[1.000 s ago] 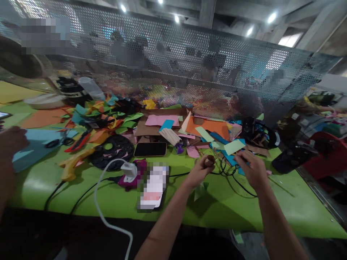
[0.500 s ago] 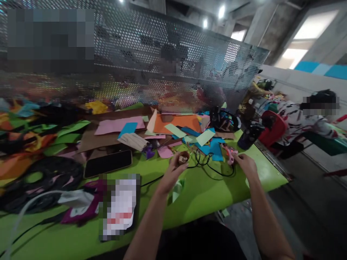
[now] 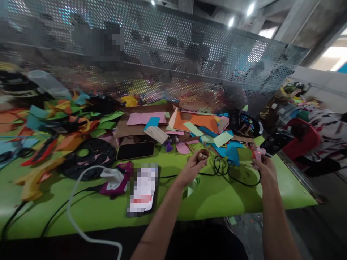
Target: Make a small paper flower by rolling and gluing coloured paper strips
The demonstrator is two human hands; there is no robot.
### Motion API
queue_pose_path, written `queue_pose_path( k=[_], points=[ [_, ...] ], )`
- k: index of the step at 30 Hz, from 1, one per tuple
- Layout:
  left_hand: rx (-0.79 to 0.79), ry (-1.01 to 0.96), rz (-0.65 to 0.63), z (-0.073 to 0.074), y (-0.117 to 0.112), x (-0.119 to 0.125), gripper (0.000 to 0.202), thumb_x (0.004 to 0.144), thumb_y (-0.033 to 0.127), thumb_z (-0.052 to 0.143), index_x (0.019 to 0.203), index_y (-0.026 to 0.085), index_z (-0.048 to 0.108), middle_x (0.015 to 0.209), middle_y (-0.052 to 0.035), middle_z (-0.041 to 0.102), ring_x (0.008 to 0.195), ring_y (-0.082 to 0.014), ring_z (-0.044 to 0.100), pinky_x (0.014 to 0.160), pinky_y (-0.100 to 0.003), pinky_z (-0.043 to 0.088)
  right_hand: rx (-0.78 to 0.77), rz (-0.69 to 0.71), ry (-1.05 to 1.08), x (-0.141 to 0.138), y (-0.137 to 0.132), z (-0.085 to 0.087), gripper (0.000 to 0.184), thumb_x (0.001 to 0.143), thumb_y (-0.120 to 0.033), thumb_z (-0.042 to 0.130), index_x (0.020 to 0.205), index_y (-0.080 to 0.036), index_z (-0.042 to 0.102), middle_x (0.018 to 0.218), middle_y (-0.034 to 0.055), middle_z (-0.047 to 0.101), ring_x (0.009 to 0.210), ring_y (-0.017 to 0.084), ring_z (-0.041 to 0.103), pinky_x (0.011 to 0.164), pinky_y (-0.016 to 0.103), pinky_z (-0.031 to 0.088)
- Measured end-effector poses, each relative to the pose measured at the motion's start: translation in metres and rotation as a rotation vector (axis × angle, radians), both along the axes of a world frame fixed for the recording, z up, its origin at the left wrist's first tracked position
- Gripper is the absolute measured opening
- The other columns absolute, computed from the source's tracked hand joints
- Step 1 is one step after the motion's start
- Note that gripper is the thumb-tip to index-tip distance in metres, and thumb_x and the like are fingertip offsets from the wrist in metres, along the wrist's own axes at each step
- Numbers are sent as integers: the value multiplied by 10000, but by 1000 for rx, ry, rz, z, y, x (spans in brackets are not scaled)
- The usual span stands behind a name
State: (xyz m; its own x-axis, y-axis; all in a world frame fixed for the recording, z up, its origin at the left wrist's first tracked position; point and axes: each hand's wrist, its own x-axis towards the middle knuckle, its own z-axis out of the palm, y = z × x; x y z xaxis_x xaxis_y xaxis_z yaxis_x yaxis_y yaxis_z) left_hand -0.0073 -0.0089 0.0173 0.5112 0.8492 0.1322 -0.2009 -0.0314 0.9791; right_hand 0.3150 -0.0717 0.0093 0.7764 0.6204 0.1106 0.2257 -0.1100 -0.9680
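While the left hand [image 3: 193, 168] pinches a short brown paper tube [image 3: 203, 155] between thumb and fingertips, the right hand [image 3: 264, 167] is closed around a small pink tool [image 3: 257, 153]. The tube sits just above the left edge of the looped black cable [image 3: 235, 177], lifted off the green tabletop [image 3: 217, 198]. Its open end faces up and toward the camera, so its long axis stands roughly upright and tips slightly toward the person. The pink tool is at the right edge of the cable loop and sticks up out of the fist, away from the person. It is too blurred to tell which way its tip points. Beyond the cable, coloured paper scraps [image 3: 223, 139] lie scattered. Left of the cable, well apart from it, a dark phone [image 3: 135, 150] lies flat on the tabletop.
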Motion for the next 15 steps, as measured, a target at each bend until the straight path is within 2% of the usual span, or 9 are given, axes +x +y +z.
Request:
queue_pose_path(
  k=[4,7,9,12,15],
  points=[
    [-14,-49,-11,2,1,1,408,812,486,684,1073,183,599,935,-36,602,843,-158,520,844,-290,437,130,104,170,-22,-1,19,403,510,-413,711,833,-207,587,678,-21,618,531,130,586,503,264,500],
    [-37,-83,-5,2,2,1,428,789,507,702,1046,176,611,923,-40,607,844,-165,535,838,-296,438,264,317,399,-44,-4,39,339,500,-251,749,820,-198,649,699,-11,652,504,104,563,448,226,471],
    [-47,-93,-9,2,2,0,445,784,513,710,1052,171,614,926,-44,613,844,-165,544,833,-293,441,320,450,425,-59,-4,49,313,534,-214,759,840,-212,689,748,3,681,518,102,557,430,217,454],
    [-34,-89,-29,2,2,-1,469,795,528,699,1084,167,619,977,-56,618,840,-159,545,816,-280,444,264,573,404,-76,-3,58,268,608,-347,818,817,-206,728,784,44,699,558,128,578,402,220,431],
    [-13,-58,-23,4,0,-3,505,822,550,663,1151,169,621,1013,-57,617,862,-161,537,822,-275,438,184,654,278,-86,-2,60,383,662,-548,813,834,-213,740,764,54,702,514,121,529,389,230,402]
  ],
)
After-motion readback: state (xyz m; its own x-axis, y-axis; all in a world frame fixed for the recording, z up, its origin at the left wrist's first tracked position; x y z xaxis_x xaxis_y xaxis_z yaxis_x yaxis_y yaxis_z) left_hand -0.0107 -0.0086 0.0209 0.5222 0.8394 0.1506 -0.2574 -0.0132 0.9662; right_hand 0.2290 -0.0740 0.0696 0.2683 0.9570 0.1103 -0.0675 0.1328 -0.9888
